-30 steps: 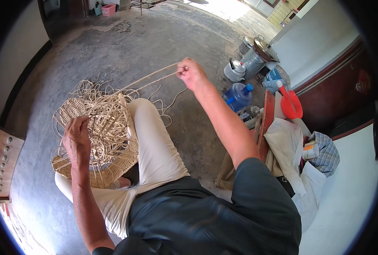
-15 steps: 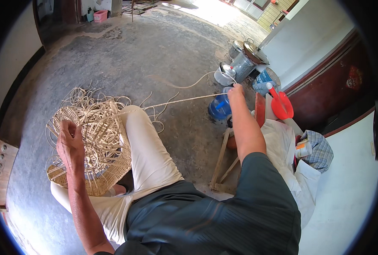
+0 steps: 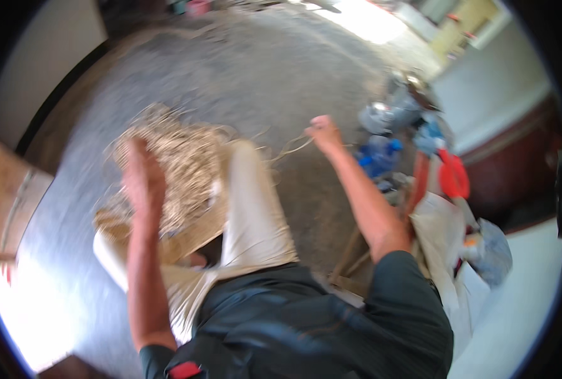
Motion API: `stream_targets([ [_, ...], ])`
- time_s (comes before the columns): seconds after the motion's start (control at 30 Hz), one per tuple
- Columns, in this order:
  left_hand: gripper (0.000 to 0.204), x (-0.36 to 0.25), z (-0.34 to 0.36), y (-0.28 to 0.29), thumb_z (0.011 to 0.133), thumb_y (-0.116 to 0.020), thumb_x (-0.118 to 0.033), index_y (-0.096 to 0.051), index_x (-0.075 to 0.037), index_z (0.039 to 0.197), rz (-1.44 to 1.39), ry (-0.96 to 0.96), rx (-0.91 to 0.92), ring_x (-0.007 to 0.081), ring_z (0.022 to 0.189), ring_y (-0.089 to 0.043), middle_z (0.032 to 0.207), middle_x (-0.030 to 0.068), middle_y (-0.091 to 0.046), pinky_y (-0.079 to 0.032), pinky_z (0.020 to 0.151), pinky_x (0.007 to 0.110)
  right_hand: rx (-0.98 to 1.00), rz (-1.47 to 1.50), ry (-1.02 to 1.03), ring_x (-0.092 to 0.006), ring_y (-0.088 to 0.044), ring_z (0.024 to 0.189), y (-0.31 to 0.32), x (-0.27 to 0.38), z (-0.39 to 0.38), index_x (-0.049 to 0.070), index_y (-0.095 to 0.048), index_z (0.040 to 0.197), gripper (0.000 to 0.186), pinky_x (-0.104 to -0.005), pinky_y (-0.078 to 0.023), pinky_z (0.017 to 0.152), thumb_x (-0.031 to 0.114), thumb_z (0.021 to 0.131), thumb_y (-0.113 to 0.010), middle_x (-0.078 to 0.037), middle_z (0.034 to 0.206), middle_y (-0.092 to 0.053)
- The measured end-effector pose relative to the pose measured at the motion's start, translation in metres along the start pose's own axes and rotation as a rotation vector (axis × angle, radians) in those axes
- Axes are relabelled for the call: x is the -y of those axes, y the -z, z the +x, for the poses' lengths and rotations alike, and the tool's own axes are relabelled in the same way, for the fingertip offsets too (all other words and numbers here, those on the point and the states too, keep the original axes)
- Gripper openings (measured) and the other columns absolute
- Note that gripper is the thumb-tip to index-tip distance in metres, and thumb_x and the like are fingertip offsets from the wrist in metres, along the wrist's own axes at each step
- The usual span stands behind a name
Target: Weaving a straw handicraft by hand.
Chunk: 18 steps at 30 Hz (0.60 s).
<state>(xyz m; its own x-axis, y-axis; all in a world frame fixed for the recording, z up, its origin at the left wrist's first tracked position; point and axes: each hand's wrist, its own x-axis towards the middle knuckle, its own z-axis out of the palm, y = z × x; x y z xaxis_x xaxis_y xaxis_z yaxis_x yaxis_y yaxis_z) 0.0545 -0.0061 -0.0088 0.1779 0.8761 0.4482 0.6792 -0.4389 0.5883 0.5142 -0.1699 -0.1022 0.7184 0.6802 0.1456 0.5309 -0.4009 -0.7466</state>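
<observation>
Woven basket [image 3: 200, 237], at near left, is rested against the legs [image 3: 257, 211], presumably for steadiness, while a strand [image 3: 291, 150] is grasped well aside by the right hand [image 3: 324, 134] and the grip of the blurred left hand [image 3: 144, 182] cannot be told.

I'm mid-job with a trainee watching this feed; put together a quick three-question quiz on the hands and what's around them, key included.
1. Which hand holds a pale strand stretched out over the floor?
2. True or false: the left hand is touching the red dipper.
3. Multiple choice. The person's trousers are:
A. black
B. red
C. cream

Key:
1. The right hand.
2. False; it is over the tangled strands, on the other side of the picture.
3. C.
</observation>
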Motion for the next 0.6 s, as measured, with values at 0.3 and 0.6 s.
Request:
stream_targets([
  [0.3, 0.024, -0.004, -0.012, 0.025, 0.112, -0.064, -0.021, -0.057, -0.005, 0.129, -0.863, 0.233, 0.100, 0.0065, 0.069, -0.053, 0.086, 0.0005, -0.062, -0.045, 0.058, 0.024, -0.007, 0.093, 0.710, -0.0301, -0.069, 0.113, -0.062, 0.246, -0.112, 0.011, -0.070, 0.124, 0.032, -0.0431, -0.056, 0.100, 0.006, 0.093, -0.076, -0.009, 0.125, -0.068],
  [0.6, 0.033, 0.018, -0.062, 0.129, 0.113, -0.058, -0.017, -0.055, -0.004, 0.143, -0.948, 0.429, 0.048, 0.0046, 0.067, -0.042, 0.084, -0.0025, -0.054, -0.040, 0.060, 0.023, 0.061, 0.088, 1.026, -0.0263, -0.067, 0.106, -0.154, 0.300, -0.168, 0.017, -0.075, 0.118, 0.032, -0.0431, -0.051, 0.098, 0.010, 0.088, -0.082, -0.003, 0.113, -0.067],
])
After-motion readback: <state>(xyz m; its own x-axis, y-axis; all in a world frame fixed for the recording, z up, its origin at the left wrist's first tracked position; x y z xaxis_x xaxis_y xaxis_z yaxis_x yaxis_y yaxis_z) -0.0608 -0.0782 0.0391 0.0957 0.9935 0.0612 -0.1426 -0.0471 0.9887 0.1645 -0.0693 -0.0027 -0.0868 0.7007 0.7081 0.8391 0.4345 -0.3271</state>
